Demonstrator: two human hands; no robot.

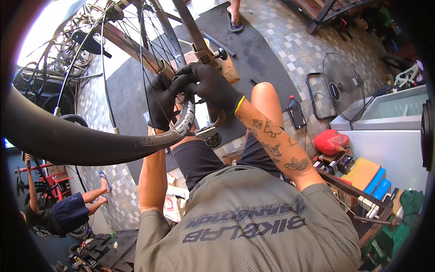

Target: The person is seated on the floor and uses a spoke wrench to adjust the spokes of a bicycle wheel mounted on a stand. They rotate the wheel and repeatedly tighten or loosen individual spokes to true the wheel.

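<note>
A bicycle wheel with a black rim and thin spokes curves across the left and upper middle, held between the upright arms of a metal wheel stand. Both my hands wear black gloves and meet at the rim's near inner side. My left hand is closed around the wheel, among the spokes. From the right, my right hand reaches over the rim, its fingers pinched together beside the left ones. Whatever sits between those fingertips is hidden. A silver bracket of the stand lies just below the rim.
A black mat covers tiled floor. On the right stand a floor fan, a dark bottle, a red container and a white chest freezer. One person's foot shows ahead; another person is at lower left.
</note>
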